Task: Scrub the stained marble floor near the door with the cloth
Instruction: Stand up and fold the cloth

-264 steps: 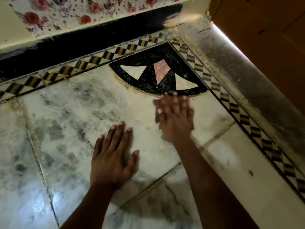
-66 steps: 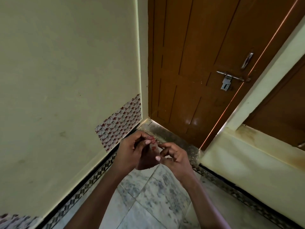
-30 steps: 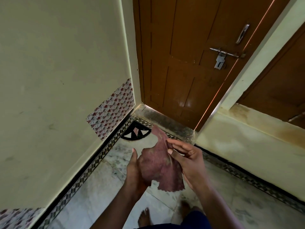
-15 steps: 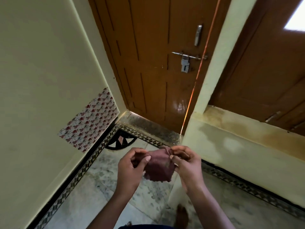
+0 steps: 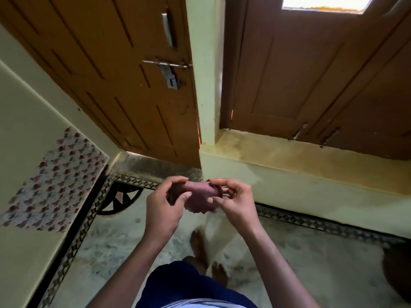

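Observation:
I stand over the stained marble floor (image 5: 115, 243), looking down at it. A small maroon cloth (image 5: 199, 197) hangs in the air at waist height, folded between both hands. My left hand (image 5: 165, 207) pinches its left end and my right hand (image 5: 231, 202) pinches its right end. The brown wooden door (image 5: 124, 85) with a metal latch (image 5: 170, 73) stands shut ahead on the left. Grey blotches cover the marble below the hands.
A black corner inlay (image 5: 121, 198) and a patterned border strip (image 5: 77, 238) edge the floor. A floral patch (image 5: 55, 187) sits low on the left wall. A cream ledge (image 5: 300, 174) with shutters above is at right. My bare feet (image 5: 202, 252) rest on the marble.
I have stood up from the floor since the first frame. The cloth was spread open a second ago and is now folded smaller between both hands; the view has swung right.

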Demonstrator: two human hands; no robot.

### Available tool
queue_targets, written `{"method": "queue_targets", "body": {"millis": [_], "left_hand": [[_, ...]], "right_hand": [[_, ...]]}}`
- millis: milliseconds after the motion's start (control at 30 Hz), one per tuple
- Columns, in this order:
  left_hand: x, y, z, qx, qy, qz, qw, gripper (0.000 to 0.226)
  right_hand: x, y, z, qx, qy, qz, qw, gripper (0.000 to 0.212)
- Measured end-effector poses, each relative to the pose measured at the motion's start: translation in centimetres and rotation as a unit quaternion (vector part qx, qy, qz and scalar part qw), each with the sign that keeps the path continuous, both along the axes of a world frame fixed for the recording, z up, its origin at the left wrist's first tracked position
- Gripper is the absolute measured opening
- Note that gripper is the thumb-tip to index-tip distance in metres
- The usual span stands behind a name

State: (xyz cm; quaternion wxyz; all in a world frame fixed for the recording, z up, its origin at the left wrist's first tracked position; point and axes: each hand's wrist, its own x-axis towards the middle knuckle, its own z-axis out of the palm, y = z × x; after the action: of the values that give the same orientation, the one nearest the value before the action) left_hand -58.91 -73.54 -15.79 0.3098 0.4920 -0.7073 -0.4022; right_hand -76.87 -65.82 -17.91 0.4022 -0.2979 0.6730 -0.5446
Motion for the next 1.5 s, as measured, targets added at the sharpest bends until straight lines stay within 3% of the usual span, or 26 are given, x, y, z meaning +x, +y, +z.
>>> {"method": "queue_targets", "body": {"millis": [100, 267, 433, 667, 767, 867, 1067, 1200, 1267, 1333, 1433, 1500], "left_hand": [[-3.3, -2.5, -0.9, -0.044, -0.039, -0.045, 0.997, 0.036], [-8.3, -7.4, -2.5, -0.083, -0.054, -0.087, 0.991, 0.021], [-12.5, -12.2, -4.3, -0.101, -0.07, -0.122, 0.985, 0.012], [-18.3, -16.6, -7.9, 0.103, -0.062, -0.17, 0.978, 0.026], [-20.2, -16.4, -9.9, 0.192, -0.027, -0.14, 0.971, 0.06], [-22.2, -15.6, -12.4, 0.217, -0.017, -0.091, 0.972, 0.077], [-26.4, -17.1, -16.7, 0.089, -0.087, -0.056, 0.991, 0.044], [-29.9, -21.0, -18.9, -0.006, -0.13, -0.045, 0.991, 0.028], [-31.6, -22.8, -20.2, -0.039, -0.176, -0.058, 0.982, 0.034], [-33.0, -23.8, -22.7, -0.062, -0.25, -0.059, 0.965, 0.056], [-33.9, -23.7, -26.2, -0.049, -0.314, -0.072, 0.945, 0.08], [-34.1, -23.0, -27.6, -0.01, -0.319, -0.085, 0.944, 0.079]], "right_hand": [[-3.0, -1.6, -1.1, 0.018, 0.116, -0.015, 0.993, 0.03], [-7.2, -5.0, -2.1, 0.03, 0.206, -0.041, 0.977, 0.013], [-12.1, -8.1, -2.3, 0.026, 0.134, -0.013, 0.991, 0.013], [-18.6, -12.4, -4.6, 0.033, 0.102, 0.001, 0.994, 0.011], [-21.0, -13.9, -7.1, 0.05, 0.046, -0.006, 0.998, 0.011], [-23.3, -14.8, -10.4, 0.086, 0.025, 0.004, 0.996, 0.012], [-27.1, -16.2, -16.4, 0.143, -0.025, -0.007, 0.989, 0.016], [-29.3, -20.7, -19.0, 0.099, -0.051, -0.024, 0.994, 0.01], [-30.3, -23.6, -21.1, 0.098, -0.055, -0.036, 0.993, 0.011], [-31.0, -25.9, -23.5, 0.122, -0.028, -0.022, 0.992, 0.023], [-31.3, -26.6, -25.5, 0.13, 0.155, 0.001, 0.979, 0.031], [-31.2, -26.3, -26.4, 0.093, 0.197, 0.048, 0.975, 0.032]]}}
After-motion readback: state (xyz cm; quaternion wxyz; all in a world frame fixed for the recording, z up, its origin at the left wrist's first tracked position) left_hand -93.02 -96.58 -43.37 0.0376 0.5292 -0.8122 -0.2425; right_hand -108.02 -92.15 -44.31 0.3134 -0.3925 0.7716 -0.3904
